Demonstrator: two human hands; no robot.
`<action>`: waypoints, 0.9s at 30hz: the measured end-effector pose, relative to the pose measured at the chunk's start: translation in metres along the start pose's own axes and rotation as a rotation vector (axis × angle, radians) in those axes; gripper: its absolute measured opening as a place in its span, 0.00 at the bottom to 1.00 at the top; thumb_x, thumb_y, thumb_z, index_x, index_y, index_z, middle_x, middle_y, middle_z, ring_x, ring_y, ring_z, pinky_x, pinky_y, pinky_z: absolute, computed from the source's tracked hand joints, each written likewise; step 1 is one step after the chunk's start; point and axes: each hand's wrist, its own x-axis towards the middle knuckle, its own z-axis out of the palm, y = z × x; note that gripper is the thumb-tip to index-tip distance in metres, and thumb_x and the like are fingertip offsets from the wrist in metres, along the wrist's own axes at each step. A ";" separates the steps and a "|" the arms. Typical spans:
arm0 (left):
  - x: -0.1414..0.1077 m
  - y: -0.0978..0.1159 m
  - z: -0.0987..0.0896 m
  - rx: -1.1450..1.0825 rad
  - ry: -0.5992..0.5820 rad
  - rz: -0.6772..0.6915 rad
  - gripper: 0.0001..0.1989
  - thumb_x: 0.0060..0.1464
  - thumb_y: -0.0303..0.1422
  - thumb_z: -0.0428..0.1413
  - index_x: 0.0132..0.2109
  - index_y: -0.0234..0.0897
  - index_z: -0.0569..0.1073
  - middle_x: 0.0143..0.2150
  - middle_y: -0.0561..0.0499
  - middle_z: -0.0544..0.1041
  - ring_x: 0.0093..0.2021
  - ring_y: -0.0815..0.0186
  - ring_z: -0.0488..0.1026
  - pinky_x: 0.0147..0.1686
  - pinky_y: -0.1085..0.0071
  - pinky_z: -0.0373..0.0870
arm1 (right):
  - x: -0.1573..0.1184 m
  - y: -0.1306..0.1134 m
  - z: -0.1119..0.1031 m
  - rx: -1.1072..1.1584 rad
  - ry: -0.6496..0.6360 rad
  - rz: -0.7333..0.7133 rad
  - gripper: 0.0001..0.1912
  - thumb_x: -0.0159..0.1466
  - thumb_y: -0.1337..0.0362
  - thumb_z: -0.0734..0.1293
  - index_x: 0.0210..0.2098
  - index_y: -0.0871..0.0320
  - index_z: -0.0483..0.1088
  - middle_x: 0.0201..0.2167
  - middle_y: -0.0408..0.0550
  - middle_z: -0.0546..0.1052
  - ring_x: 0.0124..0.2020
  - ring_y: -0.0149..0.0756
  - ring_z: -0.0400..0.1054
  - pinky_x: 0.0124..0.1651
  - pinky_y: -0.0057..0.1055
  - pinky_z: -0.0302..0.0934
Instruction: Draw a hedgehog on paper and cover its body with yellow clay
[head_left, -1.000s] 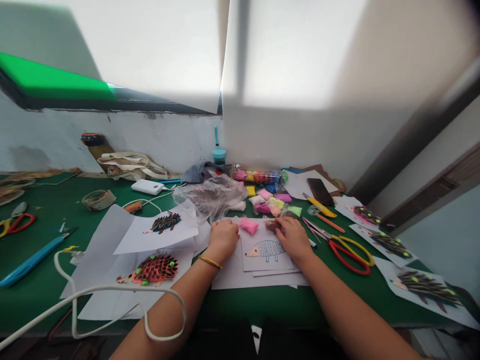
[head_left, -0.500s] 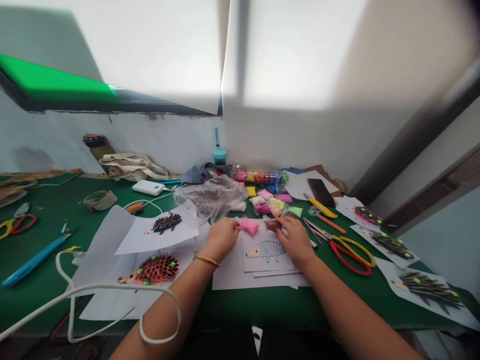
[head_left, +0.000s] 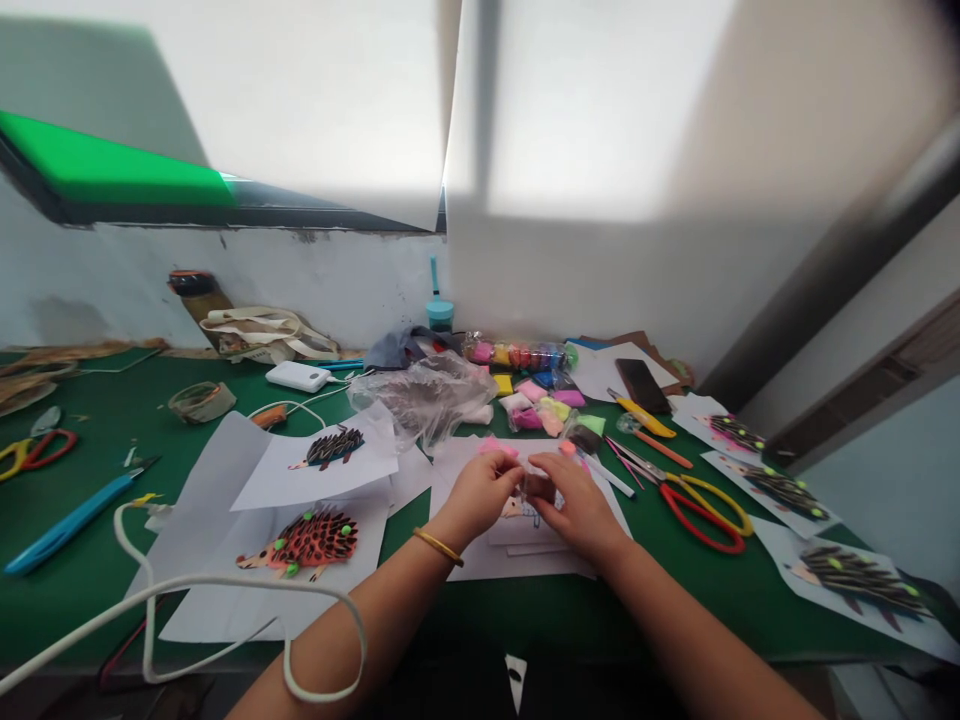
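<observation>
My right hand is closed on a small brown clay packet above the white sheets. The fingertips of my left hand are pinched at the near-left edge of that packet, and both hands almost meet. Beneath them lies a hedgehog drawing, mostly covered by the hands. A pink clay packet rests on the paper just beyond my left hand. Beside my right hand lies a white marker. More clay packets in several colours, including a light green one, lie behind.
Red-and-yellow scissors, a yellow cutter and a phone lie to the right. A crumpled plastic bag sits behind the papers. At left are finished hedgehog pictures, a white cable and a blue cutter.
Both hands have come nearer and closer together, bringing the brown packet over the drawing. My left hand has left the pink packet's side and now pinches the brown one.
</observation>
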 end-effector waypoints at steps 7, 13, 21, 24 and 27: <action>-0.007 0.001 0.004 -0.037 -0.017 0.008 0.09 0.56 0.38 0.55 0.36 0.36 0.73 0.32 0.51 0.76 0.31 0.66 0.73 0.31 0.72 0.68 | -0.003 -0.003 0.002 0.036 -0.022 0.033 0.20 0.65 0.65 0.62 0.57 0.56 0.64 0.48 0.53 0.76 0.47 0.44 0.69 0.50 0.41 0.63; -0.007 0.004 0.005 -0.199 -0.048 -0.045 0.10 0.53 0.39 0.56 0.34 0.36 0.71 0.29 0.52 0.73 0.28 0.68 0.71 0.28 0.73 0.67 | -0.004 -0.004 -0.001 0.076 0.030 -0.022 0.19 0.67 0.65 0.61 0.57 0.53 0.64 0.50 0.51 0.75 0.50 0.42 0.68 0.53 0.42 0.61; -0.003 0.003 0.000 0.013 -0.007 0.029 0.06 0.54 0.35 0.53 0.32 0.37 0.70 0.28 0.54 0.72 0.29 0.67 0.70 0.29 0.72 0.66 | 0.002 -0.007 -0.001 0.061 -0.042 0.010 0.14 0.68 0.62 0.60 0.51 0.55 0.69 0.42 0.51 0.77 0.44 0.42 0.70 0.47 0.39 0.62; 0.000 -0.001 -0.003 0.043 0.010 0.026 0.07 0.54 0.35 0.53 0.31 0.38 0.69 0.26 0.54 0.72 0.28 0.67 0.70 0.29 0.72 0.66 | 0.006 -0.009 -0.003 0.067 -0.054 -0.001 0.13 0.69 0.62 0.58 0.48 0.54 0.70 0.41 0.51 0.77 0.44 0.42 0.70 0.47 0.38 0.62; 0.004 -0.004 -0.006 0.018 0.042 0.045 0.07 0.54 0.35 0.53 0.31 0.37 0.70 0.26 0.54 0.71 0.28 0.67 0.70 0.30 0.72 0.66 | 0.013 -0.006 -0.006 0.080 -0.075 0.015 0.14 0.66 0.63 0.62 0.51 0.54 0.68 0.42 0.50 0.77 0.43 0.41 0.70 0.46 0.36 0.62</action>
